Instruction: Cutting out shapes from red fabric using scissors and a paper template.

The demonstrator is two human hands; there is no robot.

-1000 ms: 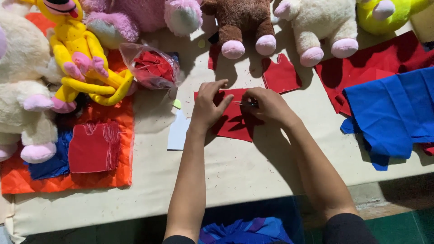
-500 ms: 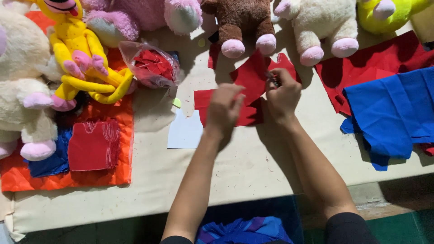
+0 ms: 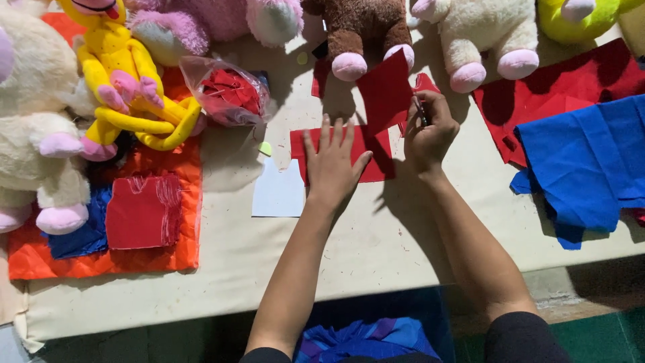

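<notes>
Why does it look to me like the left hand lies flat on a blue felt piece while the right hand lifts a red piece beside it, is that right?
Not quite. In the head view the left hand lies flat on a red felt piece, not a blue one. The blue fabric lies apart at the table's right side. The right hand does lift a red piece beside it.

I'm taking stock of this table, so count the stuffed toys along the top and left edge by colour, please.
Cream stuffed toys: 2
Yellow stuffed toy: 1
Pink stuffed toy: 1
Brown stuffed toy: 1
Yellow-green stuffed toy: 1
Total: 6
</notes>
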